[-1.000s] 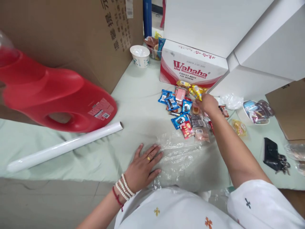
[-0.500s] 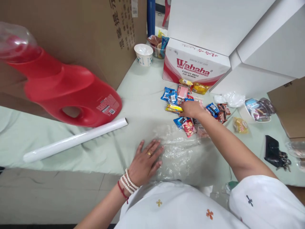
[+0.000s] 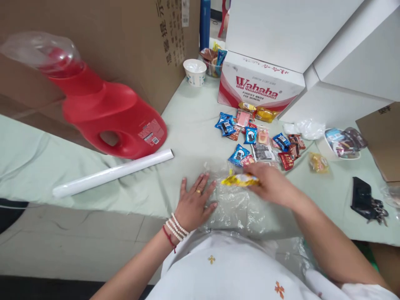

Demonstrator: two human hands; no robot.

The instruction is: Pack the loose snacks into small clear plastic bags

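Note:
My left hand (image 3: pixel 195 202) lies flat with fingers spread on the left edge of a clear plastic bag (image 3: pixel 237 206) spread on the green table cover. My right hand (image 3: pixel 271 183) hovers over the bag, pinching a yellow snack packet (image 3: pixel 239 180). Beyond it lies a scatter of several small snack packets (image 3: pixel 259 139) in blue, red, pink and brown wrappers.
A red detergent jug (image 3: pixel 106 112) lies on its side at the left, with a white paper roll (image 3: pixel 112 173) in front of it. A Wahaha carton (image 3: pixel 259 85), a paper cup (image 3: pixel 194 71), a bowl of snacks (image 3: pixel 342 146) and a black key pouch (image 3: pixel 364 202) stand around.
My right hand has come back from the far snack pile towards me with a yellow packet, and now holds it over the plastic bag. The left hand stayed flat on the bag.

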